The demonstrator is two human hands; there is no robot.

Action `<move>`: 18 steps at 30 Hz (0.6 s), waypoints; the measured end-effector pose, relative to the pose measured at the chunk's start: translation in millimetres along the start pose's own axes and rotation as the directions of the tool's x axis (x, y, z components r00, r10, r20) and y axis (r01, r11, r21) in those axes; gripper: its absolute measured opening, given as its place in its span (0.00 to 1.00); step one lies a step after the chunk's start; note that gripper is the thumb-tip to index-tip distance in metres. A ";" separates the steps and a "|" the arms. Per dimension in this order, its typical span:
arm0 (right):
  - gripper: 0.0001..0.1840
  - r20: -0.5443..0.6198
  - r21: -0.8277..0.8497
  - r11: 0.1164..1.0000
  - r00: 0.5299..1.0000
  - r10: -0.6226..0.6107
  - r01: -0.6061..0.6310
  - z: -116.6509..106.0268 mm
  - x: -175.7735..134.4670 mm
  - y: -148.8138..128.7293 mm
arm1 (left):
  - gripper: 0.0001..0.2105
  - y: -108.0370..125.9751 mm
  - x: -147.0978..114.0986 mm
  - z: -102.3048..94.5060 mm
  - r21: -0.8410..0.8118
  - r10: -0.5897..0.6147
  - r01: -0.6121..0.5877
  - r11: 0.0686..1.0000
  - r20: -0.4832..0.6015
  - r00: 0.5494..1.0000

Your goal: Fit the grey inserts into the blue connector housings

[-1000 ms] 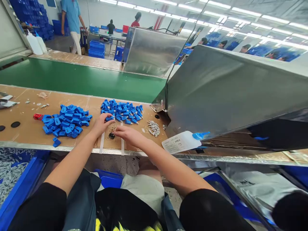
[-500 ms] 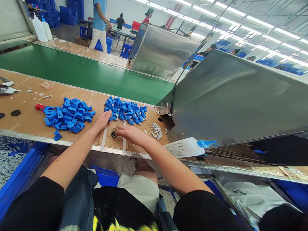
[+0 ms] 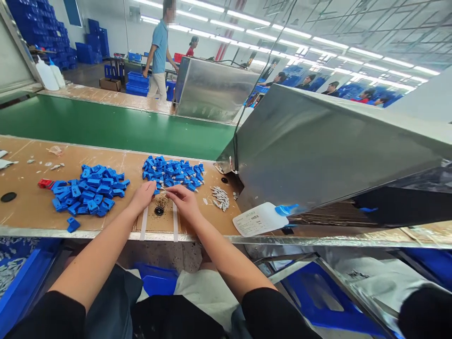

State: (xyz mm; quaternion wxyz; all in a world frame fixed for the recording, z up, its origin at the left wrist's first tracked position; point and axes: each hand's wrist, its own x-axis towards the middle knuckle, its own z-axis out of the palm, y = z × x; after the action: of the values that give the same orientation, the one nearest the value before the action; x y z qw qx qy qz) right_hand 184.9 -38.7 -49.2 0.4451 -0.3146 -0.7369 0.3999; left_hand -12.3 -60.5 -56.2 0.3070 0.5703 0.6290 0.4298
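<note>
My two bare hands meet near the center of the frame, over a cardboard-covered bench [image 3: 197, 216]. My left hand [image 3: 141, 197] pinches a small blue piece [image 3: 157, 190], which sits at the fingertips, on the side facing my right hand [image 3: 185, 201]. My right thumb and fingers are drawn close together just right of that piece; I cannot tell whether anything is between them. Below the gap between my hands is a round black fitting [image 3: 159, 211], ringed by dark specks. Just beyond my fingertips lies a heap of blue parts [image 3: 173, 172]; a larger blue pile [image 3: 90, 189] spreads left of my left hand. Right of center are small gray pieces [image 3: 221, 197], then a white bottle [image 3: 257, 220] with a blue nozzle, lying on its side.
</note>
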 end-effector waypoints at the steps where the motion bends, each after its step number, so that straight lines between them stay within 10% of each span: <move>1: 0.10 -0.008 -0.002 1.000 1.000 -0.004 0.004 1.9 1.4 0.4 | 0.22 -0.6 0.1 -0.2 0.016 0.006 -0.006 1.000 -0.005 1.000; 9: 0.11 0.022 -0.049 0.998 0.999 0.036 -0.035 13.3 7.5 8.6 | 0.21 3.5 -1.5 -1.6 0.083 0.048 -0.046 0.995 -0.030 0.998; 18: 0.18 0.328 -0.195 0.981 0.942 0.067 -0.002 -1.6 21.0 10.2 | 0.19 16.5 -4.4 -0.5 0.389 0.119 -0.097 0.916 -0.031 0.992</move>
State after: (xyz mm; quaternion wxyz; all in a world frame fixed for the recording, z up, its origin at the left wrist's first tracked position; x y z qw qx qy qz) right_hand 178.9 -16.0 -49.2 0.2748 -0.2966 -0.8309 0.3823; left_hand -4.6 -65.2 -41.7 0.1472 0.6416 0.6770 0.3291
